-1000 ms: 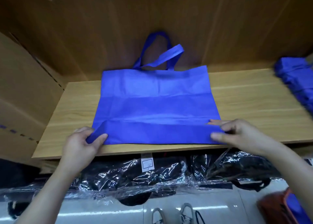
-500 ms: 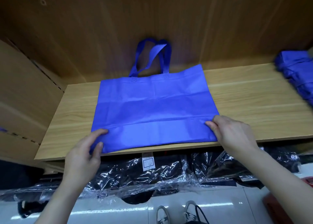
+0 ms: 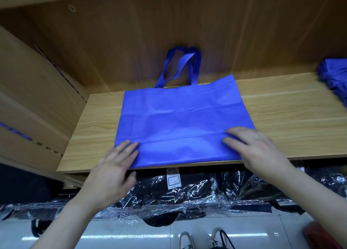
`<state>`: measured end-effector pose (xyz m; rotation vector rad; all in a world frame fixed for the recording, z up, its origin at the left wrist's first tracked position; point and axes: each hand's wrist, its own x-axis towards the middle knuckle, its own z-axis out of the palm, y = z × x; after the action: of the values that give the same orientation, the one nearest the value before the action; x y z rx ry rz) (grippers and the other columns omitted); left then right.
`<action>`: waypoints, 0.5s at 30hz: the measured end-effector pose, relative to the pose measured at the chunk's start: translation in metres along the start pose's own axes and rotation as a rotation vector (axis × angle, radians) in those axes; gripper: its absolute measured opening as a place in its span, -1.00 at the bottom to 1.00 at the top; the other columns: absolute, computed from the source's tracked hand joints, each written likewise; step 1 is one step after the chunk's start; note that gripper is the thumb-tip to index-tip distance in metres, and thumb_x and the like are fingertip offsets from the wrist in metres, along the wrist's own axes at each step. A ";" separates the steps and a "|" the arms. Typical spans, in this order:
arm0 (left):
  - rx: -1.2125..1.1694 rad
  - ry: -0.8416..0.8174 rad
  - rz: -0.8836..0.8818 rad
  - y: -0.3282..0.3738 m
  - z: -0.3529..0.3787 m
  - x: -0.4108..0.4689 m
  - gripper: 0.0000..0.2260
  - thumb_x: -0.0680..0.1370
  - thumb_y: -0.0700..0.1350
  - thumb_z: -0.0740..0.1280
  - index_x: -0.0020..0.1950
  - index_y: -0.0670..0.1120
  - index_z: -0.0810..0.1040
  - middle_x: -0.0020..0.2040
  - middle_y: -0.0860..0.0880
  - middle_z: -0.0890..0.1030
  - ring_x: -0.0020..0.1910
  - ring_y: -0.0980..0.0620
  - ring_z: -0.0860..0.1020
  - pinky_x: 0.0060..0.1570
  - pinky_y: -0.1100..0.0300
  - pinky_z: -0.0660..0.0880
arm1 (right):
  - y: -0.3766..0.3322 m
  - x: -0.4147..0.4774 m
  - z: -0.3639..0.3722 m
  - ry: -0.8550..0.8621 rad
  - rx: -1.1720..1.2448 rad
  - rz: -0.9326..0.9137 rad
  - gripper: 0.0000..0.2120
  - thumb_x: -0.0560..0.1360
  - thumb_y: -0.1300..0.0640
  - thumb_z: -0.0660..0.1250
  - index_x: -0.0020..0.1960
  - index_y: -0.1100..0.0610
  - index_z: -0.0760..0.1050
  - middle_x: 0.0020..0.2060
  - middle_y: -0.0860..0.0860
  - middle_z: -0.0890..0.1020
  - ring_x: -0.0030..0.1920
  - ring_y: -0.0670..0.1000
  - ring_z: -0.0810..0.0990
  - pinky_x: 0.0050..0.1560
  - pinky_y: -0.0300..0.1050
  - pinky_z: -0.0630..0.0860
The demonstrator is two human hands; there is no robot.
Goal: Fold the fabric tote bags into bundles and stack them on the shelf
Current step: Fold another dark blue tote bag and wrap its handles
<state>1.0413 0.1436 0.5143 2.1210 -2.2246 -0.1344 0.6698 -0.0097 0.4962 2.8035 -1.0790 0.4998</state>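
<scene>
A blue fabric tote bag (image 3: 180,121) lies flat on the wooden shelf (image 3: 293,117), its two handles (image 3: 180,66) leaning up against the back panel. Its bottom strip is folded over toward the front edge. My left hand (image 3: 114,166) rests with straight fingers on the bag's lower left corner. My right hand (image 3: 257,149) presses flat on the lower right corner. At the far right of the shelf sits a pile of blue folded bags (image 3: 334,77), partly cut off by the frame.
A cardboard box (image 3: 32,105) stands to the left of the shelf. Below the shelf lie black items wrapped in clear plastic (image 3: 178,194). The pale floor and a pair of shoes (image 3: 204,239) show at the bottom.
Both hands let go of the pinched bottom fold and now lie flat on the bag's lower corners. The bag's handles now stand closer together against the back panel.
</scene>
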 end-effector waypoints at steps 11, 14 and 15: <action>-0.384 0.003 0.017 -0.028 -0.011 -0.005 -0.63 0.58 0.23 0.17 0.29 0.14 0.55 0.29 0.36 0.49 0.34 0.25 0.42 0.38 0.34 0.25 | 0.024 -0.010 -0.014 -0.381 0.344 -0.035 -0.53 0.58 -0.11 0.16 0.46 -0.31 0.17 0.43 -0.37 0.24 0.47 -0.26 0.15 0.45 -0.31 0.08; -0.613 -0.016 -0.128 -0.027 -0.017 -0.005 -0.73 0.51 -0.18 0.42 0.07 0.18 0.68 0.12 0.31 0.61 0.23 0.30 0.50 0.33 0.38 0.30 | 0.025 -0.003 -0.031 -0.428 0.719 0.207 -0.46 0.48 0.17 0.43 0.19 -0.43 0.44 0.19 -0.45 0.49 0.35 -0.33 0.35 0.36 -0.41 0.23; -0.664 -0.010 -0.148 -0.027 -0.017 -0.005 -0.62 0.45 -0.33 0.45 0.01 0.17 0.70 0.07 0.27 0.65 0.19 0.30 0.53 0.30 0.39 0.33 | 0.027 0.001 -0.035 -0.452 0.815 0.291 -0.56 0.43 0.19 0.48 0.08 -0.35 0.58 0.10 -0.37 0.58 0.28 -0.32 0.44 0.29 -0.44 0.30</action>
<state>1.0699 0.1476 0.5282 1.8841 -1.6816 -0.7685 0.6427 -0.0233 0.5286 3.5985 -1.7065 0.3990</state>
